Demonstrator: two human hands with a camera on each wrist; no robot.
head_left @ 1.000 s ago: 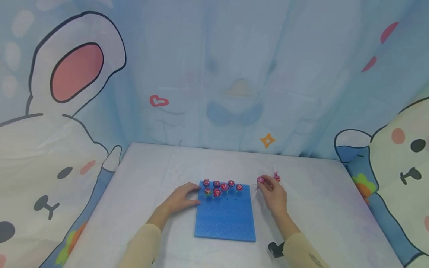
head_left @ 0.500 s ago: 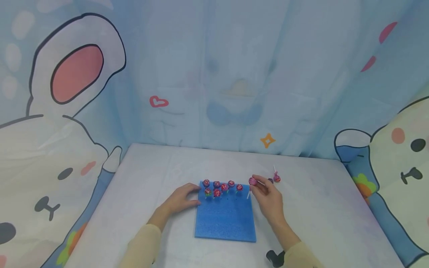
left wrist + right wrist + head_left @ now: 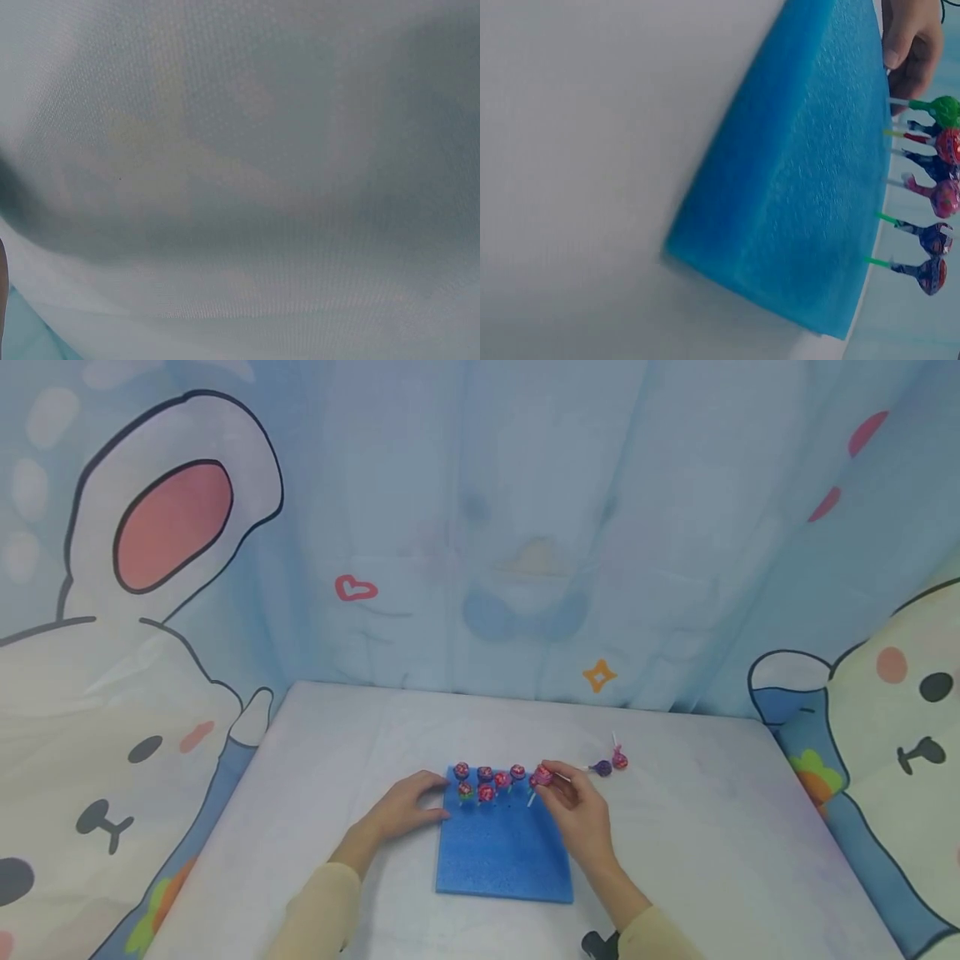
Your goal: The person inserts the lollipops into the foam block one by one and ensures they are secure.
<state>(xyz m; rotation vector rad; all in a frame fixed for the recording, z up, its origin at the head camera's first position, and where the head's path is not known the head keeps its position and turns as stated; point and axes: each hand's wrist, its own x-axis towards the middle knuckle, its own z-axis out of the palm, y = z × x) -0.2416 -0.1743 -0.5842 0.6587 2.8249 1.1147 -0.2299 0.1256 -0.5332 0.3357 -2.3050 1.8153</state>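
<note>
My right hand (image 3: 576,810) pinches a pink-wrapped lollipop (image 3: 543,775) by its head, with the white stick pointing down over the upper right part of a blue foam board (image 3: 504,852). At the board's upper left edge, my left hand (image 3: 408,806) rests with thumb and fingers spread apart, fingertips right at the side. Several wrapped lollipops (image 3: 486,792) stand upright in two rows along the far part of the board. In the right wrist view their sticks enter the foam, and a green-wrapped lollipop (image 3: 945,111) stands nearest the left hand.
Right of the board, a purple lollipop (image 3: 602,768) and a pink lollipop (image 3: 620,758) lie on the white-covered table (image 3: 697,810). A printed curtain (image 3: 540,527) hangs behind the table. Pale, blurred cloth (image 3: 240,180) fills the left wrist view.
My right hand has carried the pink lollipop leftward from beside the board to above it. The purple lollipop on the table has come into sight. My left hand stays at the board's edge.
</note>
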